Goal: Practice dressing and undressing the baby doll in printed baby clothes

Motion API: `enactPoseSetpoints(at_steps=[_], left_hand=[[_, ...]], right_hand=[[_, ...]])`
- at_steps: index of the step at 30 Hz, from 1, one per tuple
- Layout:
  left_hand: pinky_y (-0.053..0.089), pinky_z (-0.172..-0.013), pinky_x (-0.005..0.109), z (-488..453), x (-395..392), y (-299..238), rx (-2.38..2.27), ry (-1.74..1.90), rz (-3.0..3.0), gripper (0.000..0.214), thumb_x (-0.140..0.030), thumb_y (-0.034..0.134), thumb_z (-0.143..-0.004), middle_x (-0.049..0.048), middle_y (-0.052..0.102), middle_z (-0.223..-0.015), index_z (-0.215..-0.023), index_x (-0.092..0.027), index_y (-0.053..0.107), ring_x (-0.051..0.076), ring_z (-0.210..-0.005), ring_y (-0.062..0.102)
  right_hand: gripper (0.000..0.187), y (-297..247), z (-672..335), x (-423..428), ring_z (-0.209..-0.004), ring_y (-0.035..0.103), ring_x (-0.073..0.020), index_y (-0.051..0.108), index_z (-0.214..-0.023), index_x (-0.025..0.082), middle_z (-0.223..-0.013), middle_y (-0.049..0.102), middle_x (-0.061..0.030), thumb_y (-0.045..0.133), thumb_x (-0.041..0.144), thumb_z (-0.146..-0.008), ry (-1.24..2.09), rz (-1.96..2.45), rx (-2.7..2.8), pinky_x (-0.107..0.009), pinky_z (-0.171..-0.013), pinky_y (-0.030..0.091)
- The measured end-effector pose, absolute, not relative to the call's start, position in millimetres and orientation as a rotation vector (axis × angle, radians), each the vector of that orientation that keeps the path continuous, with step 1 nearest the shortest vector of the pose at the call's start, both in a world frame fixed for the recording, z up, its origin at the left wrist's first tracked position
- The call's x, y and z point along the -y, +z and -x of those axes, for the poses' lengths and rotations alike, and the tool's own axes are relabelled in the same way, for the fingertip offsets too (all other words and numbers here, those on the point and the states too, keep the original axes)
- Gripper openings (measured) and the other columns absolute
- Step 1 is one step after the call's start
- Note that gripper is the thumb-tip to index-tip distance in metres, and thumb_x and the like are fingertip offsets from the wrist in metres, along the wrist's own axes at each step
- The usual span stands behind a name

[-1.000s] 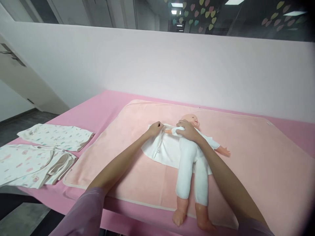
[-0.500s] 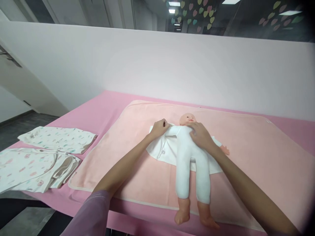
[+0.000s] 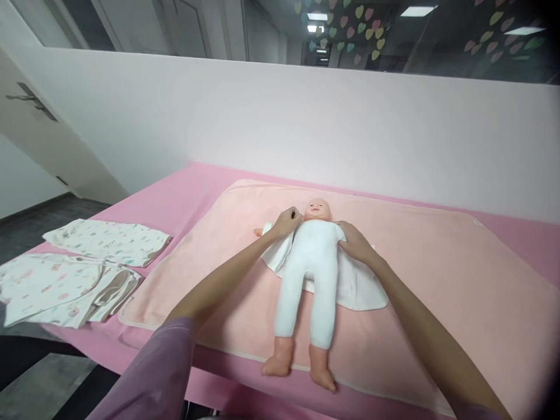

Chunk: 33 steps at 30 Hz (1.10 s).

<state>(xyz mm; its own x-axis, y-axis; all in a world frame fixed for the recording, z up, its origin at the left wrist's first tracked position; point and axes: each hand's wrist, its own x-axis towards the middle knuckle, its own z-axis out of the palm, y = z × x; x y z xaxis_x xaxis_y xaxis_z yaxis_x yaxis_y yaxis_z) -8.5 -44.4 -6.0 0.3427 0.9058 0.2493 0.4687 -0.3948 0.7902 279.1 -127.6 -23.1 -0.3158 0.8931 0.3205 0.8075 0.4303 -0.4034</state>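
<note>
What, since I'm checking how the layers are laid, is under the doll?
A white top shows on both sides, over a peach blanket on a pink cover. What lies directly beneath the doll is covered.

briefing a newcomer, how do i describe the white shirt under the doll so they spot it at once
Find the pink table against the white wall, then the peach blanket on it. A doll lies there, the white shirt fanned out beneath its torso. Unlike the printed cloths at the table's left, it is plain.
</note>
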Motion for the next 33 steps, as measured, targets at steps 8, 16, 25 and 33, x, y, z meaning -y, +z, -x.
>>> enactPoseSetpoints(at_steps=[8, 16, 25, 33], left_hand=[[0.04, -0.102, 0.049, -22.7, 88.4, 21.6, -1.308, 1.018, -2.449, 0.021, -0.032, 0.058, -0.091, 0.0149, 0.059, -0.118, -0.107, -0.019, 0.056, 0.034, -0.118, 0.049], [0.039, -0.106, 0.043, -135.0, 107.4, 23.9, -0.505, 0.194, -2.859, 0.041, -0.048, 0.053, -0.101, 0.0153, 0.067, -0.127, -0.124, -0.015, 0.061, 0.03, -0.121, 0.055], [0.038, -0.093, 0.045, -106.7, 99.1, 20.7, -0.735, 0.627, -2.831, 0.034, -0.051, 0.058, -0.095, 0.013, 0.066, -0.09, -0.089, -0.018, 0.065, 0.032, -0.097, 0.055], [0.038, -0.086, 0.043, -85.6, 102.6, 25.4, -0.708, 0.842, -2.65, 0.031, -0.043, 0.07, -0.081, 0.0072, 0.056, -0.072, -0.069, -0.021, 0.053, 0.029, -0.089, 0.051]], right_hand=[[0.035, -27.6, -261.4, 182.3, -0.115, 0.052, -0.0357, 0.056, -0.121, 0.017, -0.123, 0.062, -0.0178, 0.056, 0.022, -0.086, -0.325, 1.678, 1.91, -0.047, -0.097, 0.043], [0.015, -68.6, -256.1, 248.8, -0.082, 0.058, -0.0233, 0.044, -0.083, 0.025, -0.084, 0.059, -0.0035, 0.058, 0.028, -0.089, 0.011, 1.728, 1.891, -0.033, -0.069, 0.041], [0.043, -50.5, -247.2, 205.5, -0.103, 0.068, -0.0341, 0.058, -0.127, 0.014, -0.111, 0.072, -0.019, 0.051, 0.048, -0.101, 0.021, 2.109, 1.901, -0.037, -0.073, 0.046], [0.02, -34.4, -283.9, 182.4, -0.079, 0.066, -0.0231, 0.065, -0.087, 0.019, -0.084, 0.071, -0.01, 0.056, 0.034, -0.096, 0.198, 2.133, 1.929, -0.03, -0.064, 0.038]])
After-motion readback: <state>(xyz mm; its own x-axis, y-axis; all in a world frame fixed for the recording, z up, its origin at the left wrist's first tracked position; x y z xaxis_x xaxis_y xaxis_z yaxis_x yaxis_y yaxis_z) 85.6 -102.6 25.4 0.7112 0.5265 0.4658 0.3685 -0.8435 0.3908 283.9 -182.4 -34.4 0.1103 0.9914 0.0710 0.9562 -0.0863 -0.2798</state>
